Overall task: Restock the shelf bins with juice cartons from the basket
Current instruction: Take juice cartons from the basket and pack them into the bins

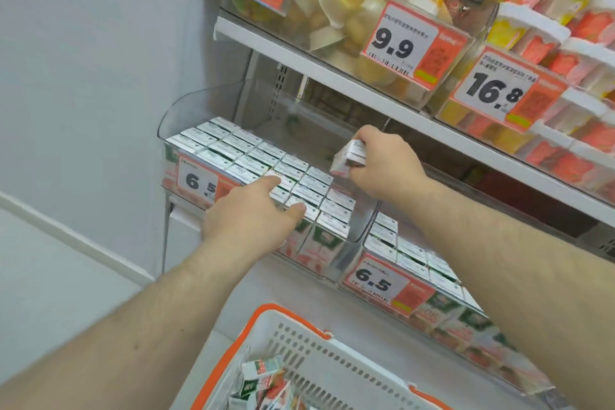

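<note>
Fingers of the right hand (382,163) grip a juice carton (349,156), tilted, long axis slanting down-left, above the clear left shelf bin (186,110). Left hand (253,213) lies flat, fingers straight, on packed carton tops (233,150). White basket (319,356) sits near; grey wall (100,43) left.

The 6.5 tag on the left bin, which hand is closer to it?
Left. The left hand rests on the cartons right beside that tag. The right hand is farther off, holding a carton above the bin's right end.
</note>
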Demonstrator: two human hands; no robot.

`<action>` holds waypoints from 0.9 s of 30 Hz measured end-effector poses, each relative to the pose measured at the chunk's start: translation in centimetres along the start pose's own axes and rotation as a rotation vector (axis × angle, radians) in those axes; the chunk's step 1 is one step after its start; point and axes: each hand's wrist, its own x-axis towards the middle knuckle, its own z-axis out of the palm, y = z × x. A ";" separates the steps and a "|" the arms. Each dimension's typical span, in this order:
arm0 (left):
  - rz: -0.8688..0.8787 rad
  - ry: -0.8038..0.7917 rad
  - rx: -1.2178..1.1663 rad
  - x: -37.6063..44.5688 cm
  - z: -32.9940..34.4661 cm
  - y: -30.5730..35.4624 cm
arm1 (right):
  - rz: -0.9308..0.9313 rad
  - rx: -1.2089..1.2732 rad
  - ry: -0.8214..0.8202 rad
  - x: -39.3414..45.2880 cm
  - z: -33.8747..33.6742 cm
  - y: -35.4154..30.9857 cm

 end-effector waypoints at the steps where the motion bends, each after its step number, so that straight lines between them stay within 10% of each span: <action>1: 0.005 0.003 0.030 0.0 0.1 0.2 | 0.021 -0.063 -0.038 0.8 0.4 0.3; 18: -0.019 0.025 0.068 -0.2 1.5 0.9 | -0.013 -0.473 -0.849 8.8 4.7 -0.2; 27: -0.029 0.028 0.061 0.0 1.8 0.9 | 0.220 0.013 -0.953 9.5 5.0 0.9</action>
